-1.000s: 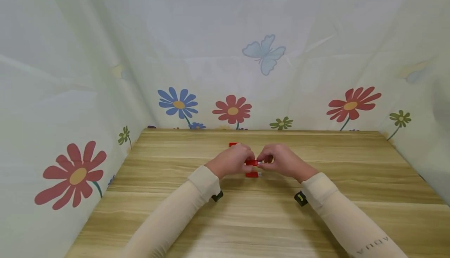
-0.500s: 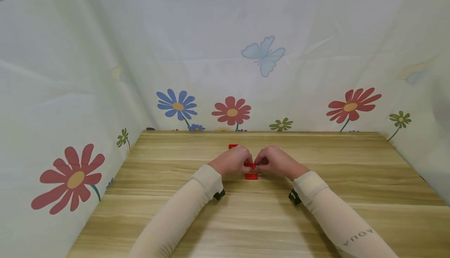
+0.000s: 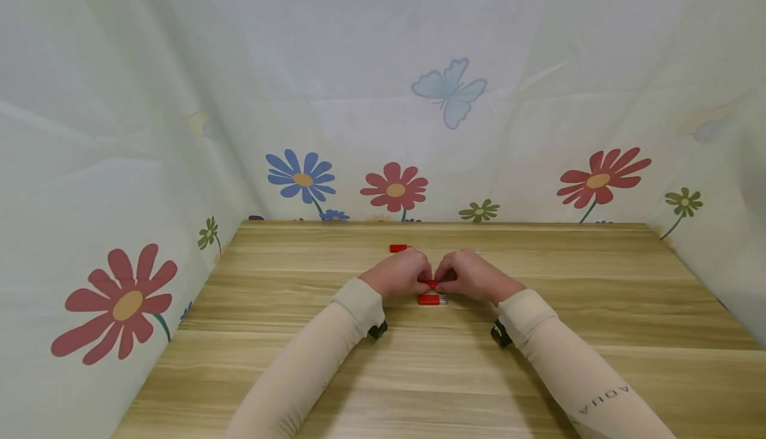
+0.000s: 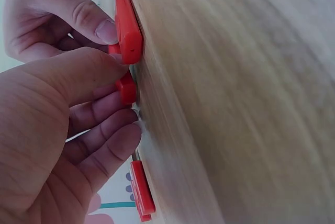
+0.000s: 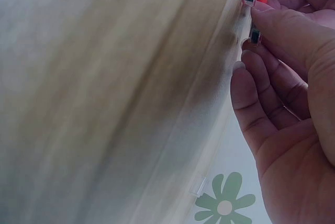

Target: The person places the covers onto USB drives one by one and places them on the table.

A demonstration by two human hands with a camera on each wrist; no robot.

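Note:
My left hand (image 3: 399, 273) pinches the red body of a USB flash drive (image 3: 431, 284) between thumb and fingers, just above the table. From the other side, my right hand (image 3: 474, 277) pinches the plug end of that drive; its fingers mostly cover it, and a dark plug tip (image 5: 255, 36) shows in the right wrist view. Just in front of both hands lies a second red USB flash drive (image 3: 428, 300), its clear end pointing right. Behind the left hand rests a third red USB flash drive (image 4: 141, 187), partly hidden in the head view.
A small clear cap (image 5: 199, 186) lies on the table behind my right hand. The wood-grain table (image 3: 383, 372) ends at a flower-printed curtain (image 3: 514, 159) at the back, with more curtain at both sides.
My right hand has moved left, closer to my left hand, and its fingers now cover the held drive's plug end. The drives on the table have stayed put.

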